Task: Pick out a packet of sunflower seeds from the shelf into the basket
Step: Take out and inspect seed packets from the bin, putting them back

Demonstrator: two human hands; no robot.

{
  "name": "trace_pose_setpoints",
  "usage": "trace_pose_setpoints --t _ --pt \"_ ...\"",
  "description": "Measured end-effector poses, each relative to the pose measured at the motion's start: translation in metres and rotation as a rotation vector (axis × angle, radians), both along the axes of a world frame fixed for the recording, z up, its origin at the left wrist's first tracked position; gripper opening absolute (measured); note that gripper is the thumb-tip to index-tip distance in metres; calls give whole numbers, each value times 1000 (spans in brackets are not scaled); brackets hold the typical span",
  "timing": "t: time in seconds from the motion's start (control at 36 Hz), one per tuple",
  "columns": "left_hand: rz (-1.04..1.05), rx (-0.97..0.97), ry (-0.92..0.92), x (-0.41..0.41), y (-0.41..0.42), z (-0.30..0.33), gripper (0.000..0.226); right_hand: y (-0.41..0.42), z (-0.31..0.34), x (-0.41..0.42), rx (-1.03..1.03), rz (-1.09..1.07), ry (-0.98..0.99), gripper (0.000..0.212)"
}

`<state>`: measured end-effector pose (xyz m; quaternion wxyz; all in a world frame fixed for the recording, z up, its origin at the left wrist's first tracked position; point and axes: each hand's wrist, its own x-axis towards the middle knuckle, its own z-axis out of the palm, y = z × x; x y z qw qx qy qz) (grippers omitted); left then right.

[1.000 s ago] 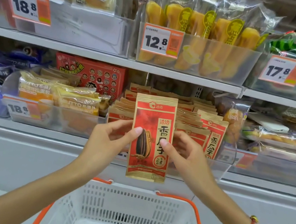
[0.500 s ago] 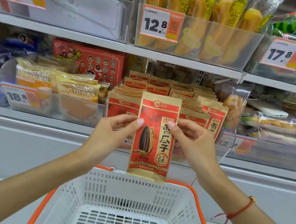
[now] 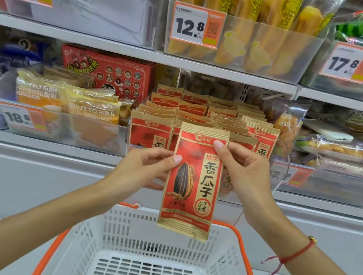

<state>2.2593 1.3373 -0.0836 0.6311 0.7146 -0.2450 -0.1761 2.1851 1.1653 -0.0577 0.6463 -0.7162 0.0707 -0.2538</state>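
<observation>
A shop aisle fills the view: white shelves [image 3: 118, 50] stacked with snacks, seen from above the person's arms. On the upper shelf at 12 o'clock a clear bin [image 3: 271, 51] holds long yellow pastries in bags, with a price tag [image 3: 196, 25] reading 12.8 on its front. Tags reading 18.8 sit at 10 o'clock, and one reading 17.8 at 2 o'clock. On the lower shelf, at 9 o'clock, lie yellow bread packets [image 3: 90, 109], and behind them stands a red box [image 3: 107, 74] printed with cartoon faces. In the middle of that shelf, rows of red and tan seed packets [image 3: 194, 111] stand upright in a clear tray.

The packet of sunflower seeds [image 3: 192, 181] is off the shelf and held upright in the air at the centre of the view, in front of the rows. Its bottom edge hangs just above the far rim of the basket [image 3: 132, 236], without touching it as far as can be seen. The left hand [image 3: 142, 169] has a closed grip on the packet's left edge, thumb on the front near the seed picture. The right hand [image 3: 246, 168] pinches the packet's upper right corner, thumb pressed by the logo. A red string bracelet [image 3: 294, 255] circles the right wrist at 4 o'clock.

The basket, white mesh with orange handles [image 3: 246, 246], sits at 6 o'clock below both hands.
</observation>
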Motion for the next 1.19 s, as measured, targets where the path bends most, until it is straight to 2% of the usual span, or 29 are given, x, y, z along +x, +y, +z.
trace_pose_setpoints --t 0.08,0.17,0.25,0.36,0.44,0.72,0.81,0.86,0.89,0.94,1.0,1.06,1.14,1.19 --pt "-82 69 10 1 4 -1 34 -2 -2 1 22 -18 19 10" --pt "-77 56 0 1 6 -1 34 -3 -2 2 31 1 54 14" --pt "-21 -9 -22 1 5 0 35 -5 -2 3 33 66 112 14" --pt "117 -163 2 2 4 4 36 -5 -5 3 -67 138 139 23" --pt "212 -238 -6 3 4 7 29 -5 -6 4 -141 168 151 26" --pt "255 -264 33 3 2 5 18 -7 -6 2 -131 168 115 26" --pt "264 -270 32 2 1 6 17 -5 -7 2 -209 132 92 21" --pt "272 -274 16 0 0 6 18 -4 -10 2 -350 63 58 20" --pt "275 -276 1 -2 0 6 19 -3 -12 2 -448 25 43 24" --pt "277 -282 -26 -6 -3 6 22 4 -15 0 -605 -13 28 46" --pt "266 -303 -37 -12 -6 7 23 13 -17 -2 -661 -17 46 75" --pt "254 -315 -45 -17 -9 10 26 20 -18 -2 -697 -54 53 90" --pt "248 -290 -105 -20 -10 12 37 22 -19 -1 -739 -104 34 85" --pt "233 -279 -109 -20 -9 13 40 20 -14 -1 -689 -51 65 78"
